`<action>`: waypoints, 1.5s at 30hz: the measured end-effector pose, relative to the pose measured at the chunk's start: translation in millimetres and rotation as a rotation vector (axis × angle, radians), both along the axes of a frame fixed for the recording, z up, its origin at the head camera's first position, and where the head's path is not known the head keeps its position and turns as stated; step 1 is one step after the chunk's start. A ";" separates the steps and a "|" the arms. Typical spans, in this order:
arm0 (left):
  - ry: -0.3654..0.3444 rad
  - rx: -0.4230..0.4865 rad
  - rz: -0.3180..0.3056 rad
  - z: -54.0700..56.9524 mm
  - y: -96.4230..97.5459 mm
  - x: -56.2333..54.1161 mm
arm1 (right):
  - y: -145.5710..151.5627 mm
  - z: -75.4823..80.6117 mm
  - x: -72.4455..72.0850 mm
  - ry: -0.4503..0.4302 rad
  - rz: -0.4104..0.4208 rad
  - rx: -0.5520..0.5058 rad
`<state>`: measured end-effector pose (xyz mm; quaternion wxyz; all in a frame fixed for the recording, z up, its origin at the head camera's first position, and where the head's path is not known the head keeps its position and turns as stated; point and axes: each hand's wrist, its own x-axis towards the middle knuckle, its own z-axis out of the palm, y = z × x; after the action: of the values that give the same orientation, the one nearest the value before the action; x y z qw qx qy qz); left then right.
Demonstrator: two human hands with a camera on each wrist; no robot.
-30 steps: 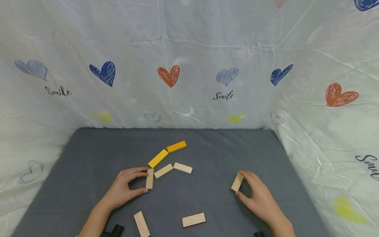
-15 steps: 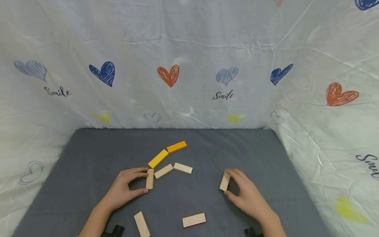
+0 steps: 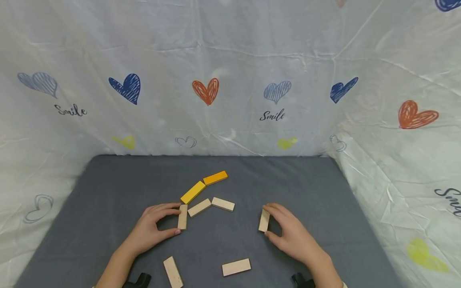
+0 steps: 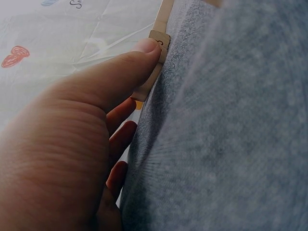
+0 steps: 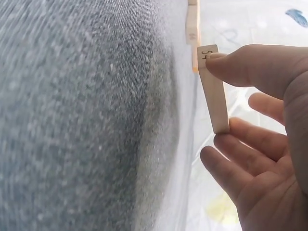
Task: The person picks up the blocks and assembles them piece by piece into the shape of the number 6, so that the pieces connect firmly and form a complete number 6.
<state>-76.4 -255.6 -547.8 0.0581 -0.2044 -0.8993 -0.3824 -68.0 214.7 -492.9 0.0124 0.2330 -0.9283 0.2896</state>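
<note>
My left hand (image 3: pixel 155 225) pinches a plain wooden block (image 3: pixel 182 217) by its two ends, thumb at the near end and fingers at the far end, at the left end of a curved row. Beside it lie two more plain blocks, a slanted one (image 3: pixel 199 208) and a right-hand one (image 3: pixel 223 204). Behind them a yellow block (image 3: pixel 193 192) and an orange block (image 3: pixel 215 177) lie end to end. My right hand (image 3: pixel 292 236) holds another wooden block (image 3: pixel 264 221) by its ends, right of the row; in the right wrist view this numbered block (image 5: pixel 214 96) appears raised off the cloth.
Two loose wooden blocks lie near the front: a left one (image 3: pixel 173 272) and a middle one (image 3: pixel 236 267). Grey cloth (image 3: pixel 309 180) covers the table. A white curtain (image 3: pixel 230 48) printed with hearts hangs behind and along the sides.
My right hand has moved left with its wooden block, closer to the row, and the block has turned slightly more upright in the head view. My left hand stays on its block.
</note>
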 end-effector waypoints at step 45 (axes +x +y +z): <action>-0.026 0.002 0.013 -2.0 -1.1 -0.7 | -48.3 -7.6 -24.7 -0.154 0.233 -0.022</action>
<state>-77.2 -256.8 -549.8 0.0492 -0.1933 -0.9009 -0.3856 -92.7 166.3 -500.4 -0.0901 0.3160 -0.8899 0.3163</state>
